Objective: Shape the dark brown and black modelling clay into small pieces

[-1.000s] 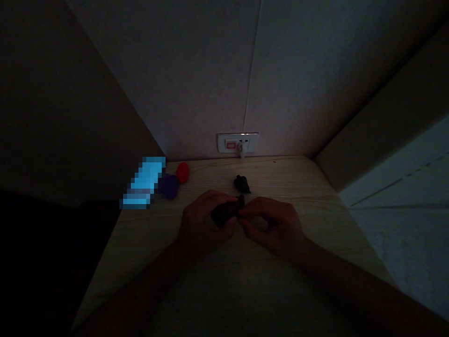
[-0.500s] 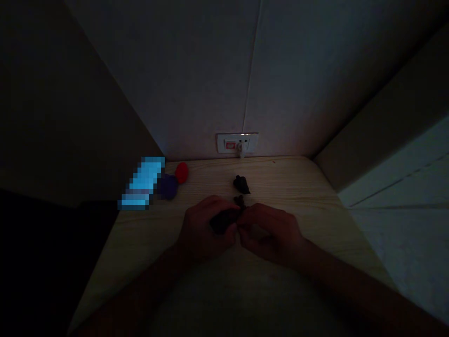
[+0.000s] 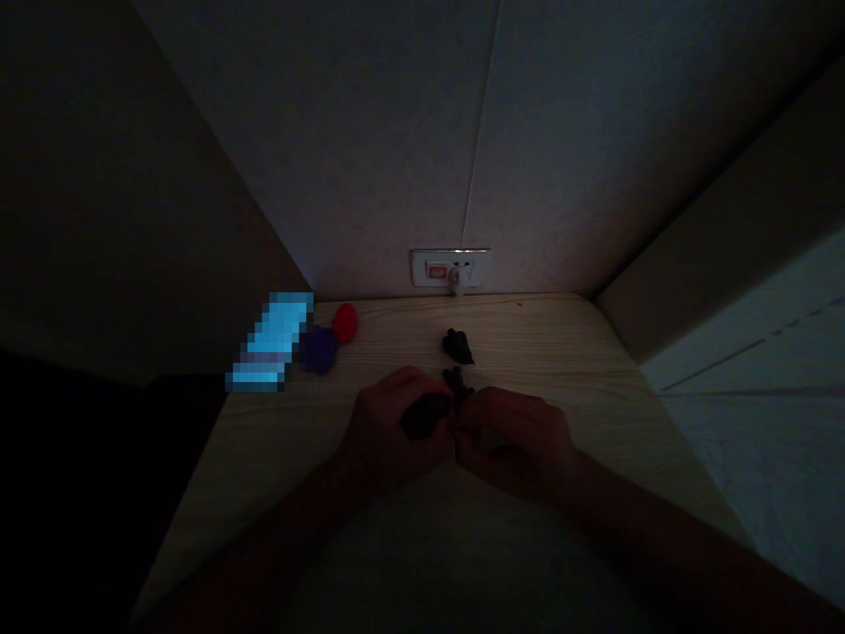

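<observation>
My left hand (image 3: 389,431) is closed around a dark, soft-looking lump (image 3: 423,417) that resembles modelling clay. At the lump's right end, the thumb and fingers of my right hand (image 3: 511,440) pinch together on it, close against the left fingertips. Just beyond the fingertips shows a small knobbly dark piece (image 3: 456,380); whether it joins the held lump or lies on the table, I cannot tell. Farther back on the wooden tabletop (image 3: 561,352) rests another black lump (image 3: 457,346), touched by neither hand. Dim light hides the finer detail between the fingers.
To the left lie a red lump (image 3: 344,323) and a purple lump (image 3: 318,350), side by side. Beside them is a bright blue pixelated rectangle (image 3: 270,343). A wall socket (image 3: 451,268) with a white plug sits just above the table's back edge.
Both hands have shifted slightly toward me with the dark lump. The small knobbly piece beyond the fingertips shows more. The other lumps stay put.
</observation>
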A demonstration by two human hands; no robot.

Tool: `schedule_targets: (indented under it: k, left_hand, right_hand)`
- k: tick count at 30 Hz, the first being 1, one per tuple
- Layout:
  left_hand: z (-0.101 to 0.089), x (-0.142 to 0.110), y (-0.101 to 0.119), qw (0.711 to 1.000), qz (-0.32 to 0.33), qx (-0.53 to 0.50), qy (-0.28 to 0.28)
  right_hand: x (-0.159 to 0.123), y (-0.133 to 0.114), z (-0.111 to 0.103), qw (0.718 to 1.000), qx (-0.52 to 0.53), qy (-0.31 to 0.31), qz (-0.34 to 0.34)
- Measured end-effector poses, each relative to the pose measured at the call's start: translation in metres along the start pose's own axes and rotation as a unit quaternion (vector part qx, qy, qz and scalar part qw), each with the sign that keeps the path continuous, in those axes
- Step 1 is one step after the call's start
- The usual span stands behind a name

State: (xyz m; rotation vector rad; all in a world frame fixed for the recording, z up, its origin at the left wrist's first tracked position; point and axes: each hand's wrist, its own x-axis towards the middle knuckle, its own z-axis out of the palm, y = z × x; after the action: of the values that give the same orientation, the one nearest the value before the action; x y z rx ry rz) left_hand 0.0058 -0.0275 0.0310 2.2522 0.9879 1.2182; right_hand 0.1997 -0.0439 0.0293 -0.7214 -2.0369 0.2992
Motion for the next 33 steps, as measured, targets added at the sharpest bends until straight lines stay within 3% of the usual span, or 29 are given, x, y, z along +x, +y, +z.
schedule_targets:
  k: [4,7,10,14,19,22,28,33]
  left_hand:
    - [-0.002,0.001,-0.010,0.999,-0.021,0.043,0.006]
    - [-0.009,0.005,-0.027,0.991,-0.075,0.102,0.035]
    - [-0.020,0.008,-0.045,0.977,-0.126,0.157,0.075]
    - [-0.026,0.009,-0.058,0.966,-0.150,0.186,0.095]
    - [-0.020,0.005,-0.061,0.967,-0.145,0.199,0.067]
    - [-0.019,0.004,-0.062,0.969,-0.140,0.194,0.058]
    - [-0.018,0.004,-0.060,0.970,-0.140,0.192,0.058]
    - [-0.018,0.004,-0.058,0.971,-0.134,0.191,0.056]
  right_hand:
    - [0.001,-0.008,-0.002,1.000,0.008,0.013,-0.021]
    - [0.001,-0.012,-0.004,1.000,0.007,0.028,-0.013]
    - [0.002,-0.007,-0.007,0.998,-0.012,0.064,0.020]
    - [0.002,0.009,-0.010,0.991,-0.031,0.100,0.086]
    - [0.000,0.025,-0.006,0.953,0.064,0.157,0.252]
    - [0.001,0.032,-0.003,0.925,0.125,0.182,0.308]
    - [0.006,0.041,-0.002,0.901,0.181,0.195,0.342]
    - [0.007,0.039,-0.002,0.903,0.193,0.184,0.338]
